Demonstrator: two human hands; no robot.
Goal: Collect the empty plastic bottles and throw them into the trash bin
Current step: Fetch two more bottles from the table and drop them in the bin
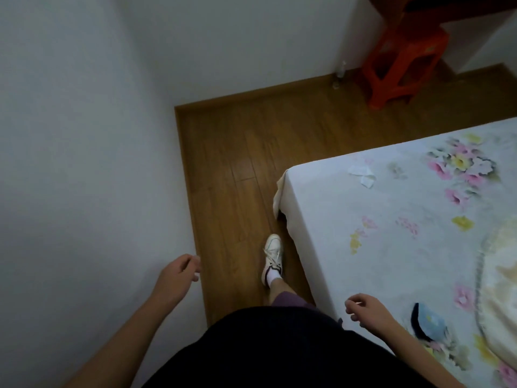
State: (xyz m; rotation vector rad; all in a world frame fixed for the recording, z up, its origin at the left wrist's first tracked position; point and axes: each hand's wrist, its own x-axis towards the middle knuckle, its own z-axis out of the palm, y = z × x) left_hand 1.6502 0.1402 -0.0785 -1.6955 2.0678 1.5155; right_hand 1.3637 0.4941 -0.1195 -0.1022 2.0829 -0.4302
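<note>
One clear plastic bottle [340, 74], upper right by the wall: probably light, crushable; grip mid-body. Left hand [177, 275] and right hand [369, 309] loosely curled, empty.

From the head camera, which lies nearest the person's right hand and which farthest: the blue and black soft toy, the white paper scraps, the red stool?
From the right hand:
1. Blue and black soft toy, on the bed beside it.
2. White paper scraps, near the bed's far corner.
3. Red stool, on the floor by the far wall.
</note>
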